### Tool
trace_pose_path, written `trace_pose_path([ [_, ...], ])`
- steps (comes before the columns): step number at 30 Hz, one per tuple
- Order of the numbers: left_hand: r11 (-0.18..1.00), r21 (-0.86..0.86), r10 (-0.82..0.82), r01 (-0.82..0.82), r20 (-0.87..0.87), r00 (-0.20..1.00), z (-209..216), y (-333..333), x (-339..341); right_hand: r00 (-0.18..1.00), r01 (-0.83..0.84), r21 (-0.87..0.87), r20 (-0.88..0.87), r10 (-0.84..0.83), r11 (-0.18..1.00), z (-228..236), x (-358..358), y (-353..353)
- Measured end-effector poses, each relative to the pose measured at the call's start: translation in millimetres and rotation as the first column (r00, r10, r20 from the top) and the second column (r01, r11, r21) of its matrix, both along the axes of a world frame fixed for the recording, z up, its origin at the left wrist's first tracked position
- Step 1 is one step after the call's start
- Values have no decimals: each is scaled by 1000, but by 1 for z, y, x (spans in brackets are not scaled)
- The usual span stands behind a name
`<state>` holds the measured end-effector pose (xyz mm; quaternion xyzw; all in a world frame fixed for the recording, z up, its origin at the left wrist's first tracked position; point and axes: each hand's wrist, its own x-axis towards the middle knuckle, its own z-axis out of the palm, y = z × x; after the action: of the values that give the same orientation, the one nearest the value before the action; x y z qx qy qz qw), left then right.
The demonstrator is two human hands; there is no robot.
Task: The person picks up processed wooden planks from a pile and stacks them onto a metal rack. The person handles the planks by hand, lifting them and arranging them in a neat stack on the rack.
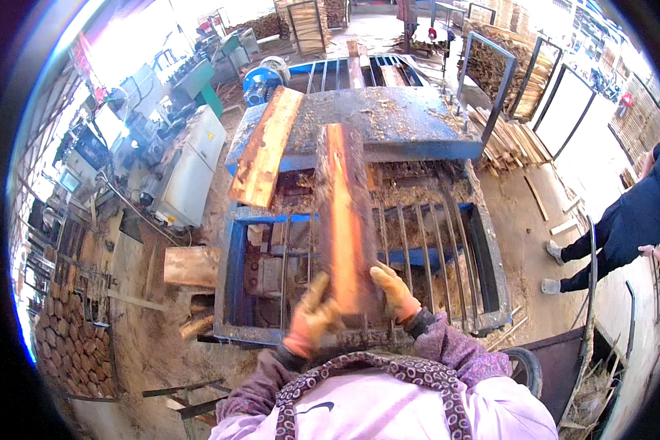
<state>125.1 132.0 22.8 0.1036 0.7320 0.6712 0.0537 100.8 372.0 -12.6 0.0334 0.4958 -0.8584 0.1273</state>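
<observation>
A long bark-edged board (345,227), with a pale orange strip of bare wood down its middle, lies lengthwise in front of me over the bars of a blue metal machine frame (495,275). Its far end reaches the blue machine cover (400,121). My left hand (314,317), in a yellow and orange work glove, grips the near left edge; it is slightly blurred. On the opposite edge my right hand (395,292), gloved alike, is closed around the bark side. The fingers under the board are hidden.
A wide plank (269,147) leans across the cover's left side, near a blue motor (260,84). Sawdust and chips litter the cover. A white cabinet (196,176) stands left. To the right are stacked boards (507,139) and a person in dark clothes (627,209).
</observation>
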Motion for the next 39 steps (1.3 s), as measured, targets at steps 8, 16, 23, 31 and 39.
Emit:
trace_pose_path([
  [8, 577, -810, -171, 99, -2, 985, -26, 43, 74, 980, 162, 496, 19, -196, 853, -100, 79, 10],
  [16, 515, -857, -133, 0, -80, 988, -14, 70, 41, 987, 162, 401, -46, -156, 902, -48, 46, 31],
  [23, 370, -910, -265, 186, 89, 960, -28, 79, -20, 763, 619, 771, -635, 122, 147, -64, 36, 32],
  [31, 705, 593, -3, -388, 550, 835, -47, -50, -209, 768, 607, 782, -623, 148, 146, -45, -14, 37],
  [39, 600, 678, 110, -425, 457, 883, -46, -98, -301, 749, 618, 786, -579, 322, -22, -45, -27, 26],
])
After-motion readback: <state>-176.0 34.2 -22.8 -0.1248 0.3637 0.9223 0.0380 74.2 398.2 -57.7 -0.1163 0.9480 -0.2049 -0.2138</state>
